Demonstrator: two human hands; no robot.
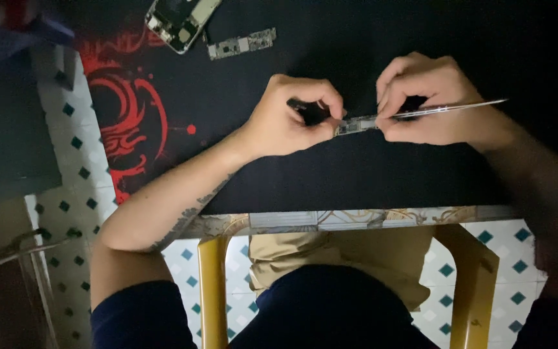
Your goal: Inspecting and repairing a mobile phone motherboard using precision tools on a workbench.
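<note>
While my left hand (295, 116) pinches the small circuit board (356, 124), my right hand (427, 100) grips tweezers (450, 108) at its end; I judge prying needs light, steady pressure.

Pretty dim setup here: a dark table (382, 187) with a patterned front edge, covered by a black mat (163, 110) with a red swirly design near its left edge. The floor (75, 194) is white tile with small teal diamonds, and a yellow plastic stool (213, 291) sits under the table's front edge.
</note>
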